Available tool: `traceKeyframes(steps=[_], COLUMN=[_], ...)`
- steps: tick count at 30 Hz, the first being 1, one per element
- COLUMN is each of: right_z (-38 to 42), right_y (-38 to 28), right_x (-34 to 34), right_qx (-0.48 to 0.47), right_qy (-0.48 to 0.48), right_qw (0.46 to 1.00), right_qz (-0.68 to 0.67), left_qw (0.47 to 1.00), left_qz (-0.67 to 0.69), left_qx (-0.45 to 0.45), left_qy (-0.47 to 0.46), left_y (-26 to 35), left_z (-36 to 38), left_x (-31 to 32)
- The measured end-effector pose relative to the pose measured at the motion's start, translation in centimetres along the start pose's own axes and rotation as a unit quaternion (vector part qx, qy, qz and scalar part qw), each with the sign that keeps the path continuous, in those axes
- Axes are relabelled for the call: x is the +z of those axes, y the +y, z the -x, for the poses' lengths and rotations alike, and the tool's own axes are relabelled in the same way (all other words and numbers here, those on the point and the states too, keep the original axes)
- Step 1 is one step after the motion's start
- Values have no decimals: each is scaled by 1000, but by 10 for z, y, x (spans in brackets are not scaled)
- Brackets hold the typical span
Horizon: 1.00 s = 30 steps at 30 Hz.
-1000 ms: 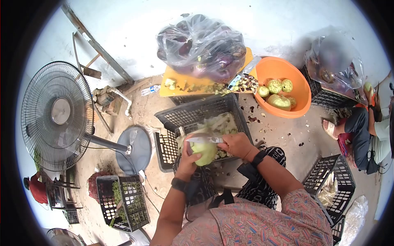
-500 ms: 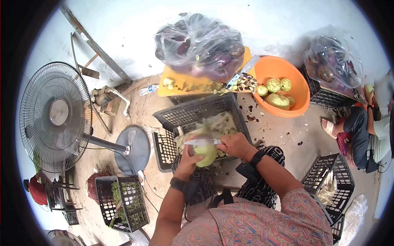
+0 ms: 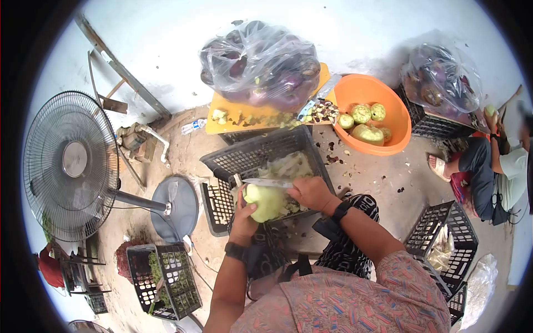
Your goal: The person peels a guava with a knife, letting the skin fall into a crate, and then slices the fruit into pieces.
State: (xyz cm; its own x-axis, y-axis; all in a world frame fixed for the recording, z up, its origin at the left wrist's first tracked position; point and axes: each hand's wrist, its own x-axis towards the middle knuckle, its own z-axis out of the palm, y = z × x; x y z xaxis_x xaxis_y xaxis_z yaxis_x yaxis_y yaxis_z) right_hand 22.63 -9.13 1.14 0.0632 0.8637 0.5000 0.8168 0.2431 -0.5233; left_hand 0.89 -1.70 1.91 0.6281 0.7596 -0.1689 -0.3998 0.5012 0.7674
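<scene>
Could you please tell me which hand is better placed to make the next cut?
Probably the right hand: it grips the knife, its blade close by the vegetable, while the left hand is busy holding the vegetable.

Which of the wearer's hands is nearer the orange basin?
Right. The right hand, gripping the knife, is below and left of the orange basin; the left hand, holding the pale vegetable, is farther left and lower.

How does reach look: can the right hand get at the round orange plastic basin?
Probably yes: nothing tall seems to stand between the right hand and basin, though that hand holds a silvery metal-bladed knife.
</scene>
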Motion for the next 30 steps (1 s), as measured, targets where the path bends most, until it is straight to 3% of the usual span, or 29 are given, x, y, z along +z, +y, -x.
traceKeyframes(steps=[5,9,19,28,30], right_z=[-6,-11,-5,4,5], right_y=[-6,-10,-6,-2,-4], right_x=[11,16,-9,-31,-37], right_qx=[6,30,56,128,179], right_qy=[30,31,54,107,112], right_qw=[998,993,994,982,970], right_qz=[-60,-109,-80,-83,-116], left_qw=[998,1000,999,999,998], left_qz=[65,26,40,23,53], left_qx=[-21,-2,-17,7,10], left_qy=[2,0,6,-27,-40], left_y=[-2,-3,-26,-29,-28], left_z=[-7,-9,-23,-36,-40], left_x=[-10,3,24,70,78])
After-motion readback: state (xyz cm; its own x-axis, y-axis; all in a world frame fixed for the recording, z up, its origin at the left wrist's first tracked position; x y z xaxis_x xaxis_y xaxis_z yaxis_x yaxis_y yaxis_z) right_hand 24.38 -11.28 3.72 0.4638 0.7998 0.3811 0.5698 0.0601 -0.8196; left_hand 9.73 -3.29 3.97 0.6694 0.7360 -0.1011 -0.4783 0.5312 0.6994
